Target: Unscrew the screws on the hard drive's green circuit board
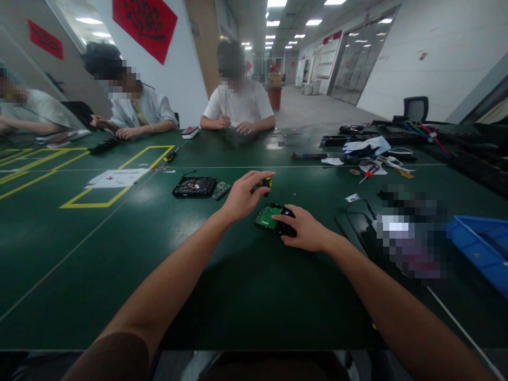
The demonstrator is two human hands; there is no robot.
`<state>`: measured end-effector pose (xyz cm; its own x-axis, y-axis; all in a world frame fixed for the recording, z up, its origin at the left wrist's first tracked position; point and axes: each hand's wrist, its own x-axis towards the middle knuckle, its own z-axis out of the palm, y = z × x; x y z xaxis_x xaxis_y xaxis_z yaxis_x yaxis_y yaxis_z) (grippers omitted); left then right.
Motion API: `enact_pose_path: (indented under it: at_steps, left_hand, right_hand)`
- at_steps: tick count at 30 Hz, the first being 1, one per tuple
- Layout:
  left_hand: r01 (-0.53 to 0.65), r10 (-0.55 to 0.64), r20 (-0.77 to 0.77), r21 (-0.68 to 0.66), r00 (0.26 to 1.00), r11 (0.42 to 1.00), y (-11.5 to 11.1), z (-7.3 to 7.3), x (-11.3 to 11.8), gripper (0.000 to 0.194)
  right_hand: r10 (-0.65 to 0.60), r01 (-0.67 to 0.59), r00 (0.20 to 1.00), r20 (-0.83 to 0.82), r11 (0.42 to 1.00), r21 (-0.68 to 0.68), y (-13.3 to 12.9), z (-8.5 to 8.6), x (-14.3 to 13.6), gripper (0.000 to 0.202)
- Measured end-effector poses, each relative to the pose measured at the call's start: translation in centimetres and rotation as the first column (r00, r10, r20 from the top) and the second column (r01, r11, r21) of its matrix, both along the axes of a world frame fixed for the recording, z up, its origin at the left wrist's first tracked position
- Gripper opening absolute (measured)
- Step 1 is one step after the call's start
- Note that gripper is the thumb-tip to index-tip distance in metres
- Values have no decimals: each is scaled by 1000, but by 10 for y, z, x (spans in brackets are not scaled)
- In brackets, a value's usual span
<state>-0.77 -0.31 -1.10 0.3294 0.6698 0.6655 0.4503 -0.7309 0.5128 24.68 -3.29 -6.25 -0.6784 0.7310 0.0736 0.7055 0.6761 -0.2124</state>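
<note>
My left hand (243, 197) pinches the yellow-and-black handle of a screwdriver (268, 183) between thumb and fingertips. The tool stands roughly upright over the far edge of a hard drive (265, 217); whether its tip touches the drive I cannot make out. The drive lies on the green table with its green circuit board facing up. Gripping its right side is my right hand (307, 228), thumb at the near edge and index finger reaching over the board. Left of my left hand lie an opened black drive housing (194, 187) and a loose circuit board (221, 191).
White paper (117, 178) lies by yellow tape at left, with another screwdriver (171, 154) beyond. At right are a red-handled screwdriver (369, 173), cloth gloves (367, 146), cables and a blue bin (482, 246). Several people sit across the table.
</note>
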Motion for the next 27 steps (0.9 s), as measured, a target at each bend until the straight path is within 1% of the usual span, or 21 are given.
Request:
enact_pose_path:
  at_steps: [4,7,9,13,15,18,23,25,27]
  left_hand:
    - [102,-102,-2,-59,995,993,1,-1,0,50]
    - [122,-124,-17,-93,992,988,2,-2,-1,54]
    - [98,-102,-34,-81,994,992,2,-3,-1,54]
    - [-5,5,-55,3,998,1000,2,-2,-2,52]
    - [-45,46,-57,17,997,999,2,-2,-3,53]
    - [-44,44,-57,-3,997,999,4,-3,-5,56]
    - [40,-42,-19,-67,999,997,8,-9,-4,60]
    - [23,-22,16,-88,1000,996,9,-12,-4,55]
    - [-54,59,50,-85,997,995,10,-14,-4,51]
  right_hand:
    - [-7,7,1000,-2,1000,-1,0,-2,0,73]
    - [-7,7,1000,-6,1000,-8,0,-2,0,72]
    - [-5,5,1000,-8,1000,-11,0,-1,0,72]
    - [-9,9,1000,-5,1000,-25,0,0,0,73]
    - [-8,8,1000,-3,999,-33,0,1,0,73]
    - [-8,8,1000,-2,999,-41,0,0,0,73]
    - [-12,12,1000,-2,999,-33,0,-1,0,74]
    - [-14,14,1000,0,999,-42,0,1,-1,74]
    - [-12,13,1000,2,998,-56,-1,3,-1,73]
